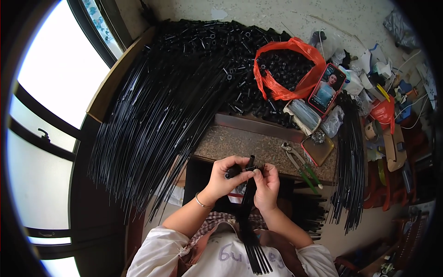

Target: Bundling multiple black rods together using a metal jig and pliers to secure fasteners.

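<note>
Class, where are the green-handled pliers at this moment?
In the head view, the green-handled pliers lie near the bench's front edge, to the right of the right hand, just left of the red-rimmed tray.

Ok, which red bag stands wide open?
The large red bag, left of the phone, its wide mouth showing small black parts; the smaller red bag, further right, looks crumpled.

White sleeves [159, 248], lettered front [210, 258], bangle [198, 201] (thin)
</note>
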Demonstrator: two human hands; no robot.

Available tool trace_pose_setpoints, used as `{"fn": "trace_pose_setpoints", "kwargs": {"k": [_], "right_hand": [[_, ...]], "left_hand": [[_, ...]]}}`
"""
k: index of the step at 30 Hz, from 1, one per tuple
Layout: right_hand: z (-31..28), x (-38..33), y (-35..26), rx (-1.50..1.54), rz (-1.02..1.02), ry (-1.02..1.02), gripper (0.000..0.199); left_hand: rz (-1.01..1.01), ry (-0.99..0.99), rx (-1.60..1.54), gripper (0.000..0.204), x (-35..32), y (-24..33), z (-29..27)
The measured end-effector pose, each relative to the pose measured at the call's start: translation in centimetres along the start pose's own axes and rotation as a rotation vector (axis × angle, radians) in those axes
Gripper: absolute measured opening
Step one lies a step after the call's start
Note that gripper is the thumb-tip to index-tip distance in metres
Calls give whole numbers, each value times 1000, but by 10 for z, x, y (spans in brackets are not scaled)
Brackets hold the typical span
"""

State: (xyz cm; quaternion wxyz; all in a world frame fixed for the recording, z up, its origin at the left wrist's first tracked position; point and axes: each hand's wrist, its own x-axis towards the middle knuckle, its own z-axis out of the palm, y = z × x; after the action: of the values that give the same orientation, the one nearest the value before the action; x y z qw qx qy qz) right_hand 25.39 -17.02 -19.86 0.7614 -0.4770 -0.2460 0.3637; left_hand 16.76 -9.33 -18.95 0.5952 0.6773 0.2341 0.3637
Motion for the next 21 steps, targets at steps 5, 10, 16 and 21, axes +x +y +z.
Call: {"fn": "trace_pose_setpoints", "kwargs": {"k": [5, 10, 16, 21], "right_hand": [[-4, -2, -7, 200, 245, -82, 10], [-12, -1, -3, 223, 244, -68, 16], [-16, 2, -12, 398, 483, -441, 28], [-23, 4, -12, 404, 531, -438, 28]], "left_hand": [[-362, -53, -820, 17, -2, -7, 0], [168, -114, 360, 20, 12, 19, -2], [-310, -306, -594, 18, 9, 9, -12], [-130, -333, -231, 13, 23, 14, -17]]}}
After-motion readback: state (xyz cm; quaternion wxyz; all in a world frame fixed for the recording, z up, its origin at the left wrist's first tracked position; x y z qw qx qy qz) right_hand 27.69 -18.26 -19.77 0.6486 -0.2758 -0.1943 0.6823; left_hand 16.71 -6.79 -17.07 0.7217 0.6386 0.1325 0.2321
